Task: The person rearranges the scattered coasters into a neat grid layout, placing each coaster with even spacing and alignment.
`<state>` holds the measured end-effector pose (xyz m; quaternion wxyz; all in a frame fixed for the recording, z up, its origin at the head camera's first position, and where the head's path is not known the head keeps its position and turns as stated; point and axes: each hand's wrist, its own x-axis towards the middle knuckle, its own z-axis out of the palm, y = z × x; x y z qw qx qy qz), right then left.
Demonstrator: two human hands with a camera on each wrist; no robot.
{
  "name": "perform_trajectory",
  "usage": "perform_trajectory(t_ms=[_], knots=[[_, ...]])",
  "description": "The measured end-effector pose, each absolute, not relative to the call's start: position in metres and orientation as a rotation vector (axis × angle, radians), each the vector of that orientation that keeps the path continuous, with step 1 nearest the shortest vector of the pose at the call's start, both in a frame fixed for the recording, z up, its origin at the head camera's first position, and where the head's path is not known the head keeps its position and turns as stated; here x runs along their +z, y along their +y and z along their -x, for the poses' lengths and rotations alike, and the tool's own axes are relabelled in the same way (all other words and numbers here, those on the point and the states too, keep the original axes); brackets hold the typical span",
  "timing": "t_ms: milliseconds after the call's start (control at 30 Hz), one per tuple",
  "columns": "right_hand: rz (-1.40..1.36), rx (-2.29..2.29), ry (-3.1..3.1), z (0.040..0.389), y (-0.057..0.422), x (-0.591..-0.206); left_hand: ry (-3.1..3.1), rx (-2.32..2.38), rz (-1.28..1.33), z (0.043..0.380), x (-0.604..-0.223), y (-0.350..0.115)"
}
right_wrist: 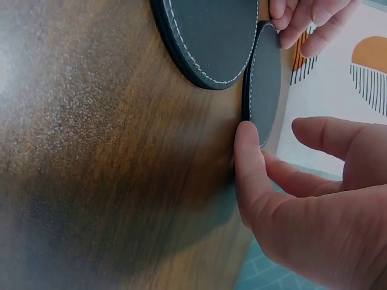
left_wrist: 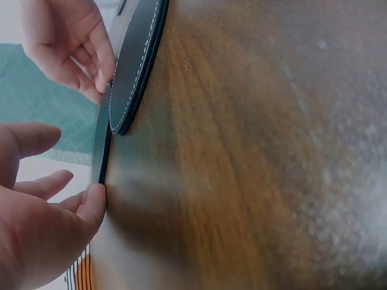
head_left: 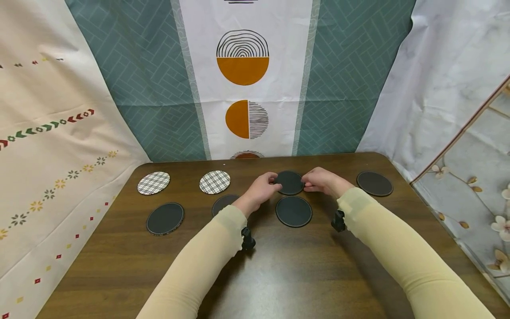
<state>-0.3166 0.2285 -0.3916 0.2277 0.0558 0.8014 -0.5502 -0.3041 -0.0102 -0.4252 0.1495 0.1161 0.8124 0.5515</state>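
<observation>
Both hands are at a round black coaster point(head_left: 290, 182) lying on the wooden table toward its far edge. On its left side, my left hand point(head_left: 263, 186) touches the rim with a fingertip, the other fingers spread apart. My right hand point(head_left: 323, 180) has its fingertips against the opposite side. In the right wrist view, one finger point(right_wrist: 247, 142) rests at the rim. A second black coaster point(head_left: 294, 212), edged with pale stitching, lies just nearer to me and partly overlaps the first one in both wrist views.
Two plaid coasters, one at the far left point(head_left: 153, 183) and another point(head_left: 215, 182) left of center, lie on the table point(head_left: 287, 274). Other dark coasters lie at left point(head_left: 165, 219), beside my left wrist point(head_left: 224, 204), and at far right point(head_left: 374, 183). Patterned curtains point(head_left: 155, 88) hang behind.
</observation>
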Motion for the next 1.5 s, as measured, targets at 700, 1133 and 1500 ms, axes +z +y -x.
perform_trajectory(t_ms=[700, 1133, 1500], knots=[[-0.070, -1.440, 2.295, 0.294, 0.249, -0.382, 2.486, 1.535, -0.400, 0.299, -0.414, -0.005], [0.164, -1.072, 2.604, 0.253, 0.279, -0.371, 2.604, 1.409, -0.489, 0.284, -0.400, 0.019], [0.193, -0.966, 2.706, 0.223, 0.317, -0.364, 2.610, 1.345, -0.543, 0.271, -0.393, 0.046]])
